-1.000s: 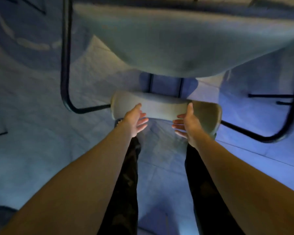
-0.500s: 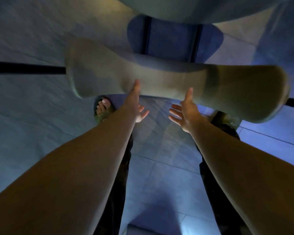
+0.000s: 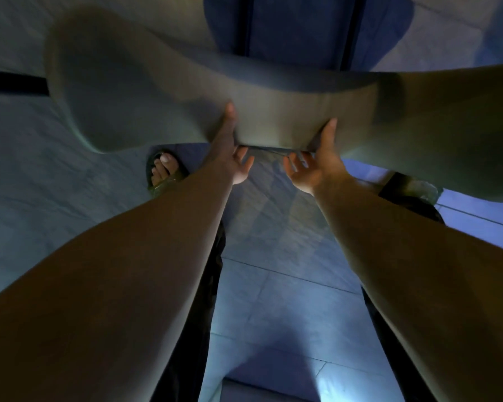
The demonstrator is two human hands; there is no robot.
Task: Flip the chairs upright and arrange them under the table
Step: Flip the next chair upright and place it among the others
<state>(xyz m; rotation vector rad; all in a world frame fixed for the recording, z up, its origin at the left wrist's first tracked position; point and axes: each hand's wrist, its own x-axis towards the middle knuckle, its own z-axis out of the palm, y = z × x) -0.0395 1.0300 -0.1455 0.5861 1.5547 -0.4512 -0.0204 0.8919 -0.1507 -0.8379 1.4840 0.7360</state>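
Reaching hands [image 3: 308, 169] under chair backrest [image 3: 163, 91]

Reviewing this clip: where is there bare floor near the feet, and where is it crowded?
Bare tiled floor runs between the two forearms, and more lies left of the sandalled foot. It is crowded above: the left hand and right hand are at the lower edge of the chair backrest, fingers spread below it, thumbs on its face.

Pale padded chair backrest [image 3: 273, 111] just ahead of both hands, spanning beyond them on either side; left hand [image 3: 230, 152] and right hand [image 3: 317, 166] at its near edge, thumbs on top. Grey tiled floor [image 3: 273, 227] below.
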